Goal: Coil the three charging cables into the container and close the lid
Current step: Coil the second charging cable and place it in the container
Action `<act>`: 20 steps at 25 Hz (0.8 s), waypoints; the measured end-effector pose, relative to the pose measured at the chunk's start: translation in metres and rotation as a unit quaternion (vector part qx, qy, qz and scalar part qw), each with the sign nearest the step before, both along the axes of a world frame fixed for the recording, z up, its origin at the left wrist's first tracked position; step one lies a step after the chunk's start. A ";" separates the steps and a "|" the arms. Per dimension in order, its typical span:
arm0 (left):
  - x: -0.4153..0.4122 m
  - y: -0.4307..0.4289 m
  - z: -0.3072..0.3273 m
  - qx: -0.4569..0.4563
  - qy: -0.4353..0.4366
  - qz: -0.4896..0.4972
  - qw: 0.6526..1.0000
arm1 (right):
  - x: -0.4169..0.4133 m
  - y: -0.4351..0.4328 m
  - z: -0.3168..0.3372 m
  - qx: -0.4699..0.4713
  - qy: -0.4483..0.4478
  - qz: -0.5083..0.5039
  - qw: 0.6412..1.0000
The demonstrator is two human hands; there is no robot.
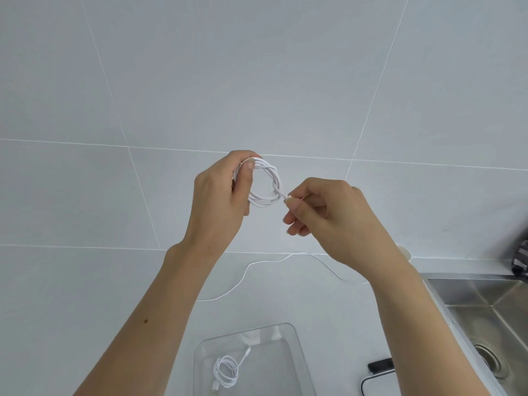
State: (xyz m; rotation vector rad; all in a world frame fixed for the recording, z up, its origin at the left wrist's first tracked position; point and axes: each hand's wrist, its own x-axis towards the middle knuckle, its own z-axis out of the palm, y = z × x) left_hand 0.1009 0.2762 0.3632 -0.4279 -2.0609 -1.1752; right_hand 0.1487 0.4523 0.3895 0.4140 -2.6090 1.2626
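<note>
My left hand (225,195) grips a white charging cable wound into a small coil (267,181), held up in front of the tiled wall. My right hand (328,212) pinches that cable's plug end (289,199) right beside the coil. Below, a clear plastic container (297,347) stands open on the counter with another coiled white cable (227,370) lying inside it. A third white cable (257,265) lies loose and uncoiled along the back of the counter, partly hidden behind my right forearm. No lid is identifiable in view.
A steel sink (485,310) with a drain sits at the right. A black object with a black cord (380,367) lies between the container and the sink. A dark item (521,258) is at the right edge.
</note>
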 end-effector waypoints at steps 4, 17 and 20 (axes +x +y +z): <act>0.009 0.007 -0.008 0.037 -0.020 -0.027 0.999 | -0.001 0.000 -0.010 -0.132 -0.104 0.039 0.985; 0.023 0.014 -0.035 0.065 -0.076 -0.094 0.991 | -0.008 -0.001 -0.051 -0.381 -0.133 0.041 0.914; 0.026 0.011 -0.052 0.081 -0.104 -0.105 0.986 | -0.005 -0.004 -0.070 -0.393 -0.145 0.027 0.907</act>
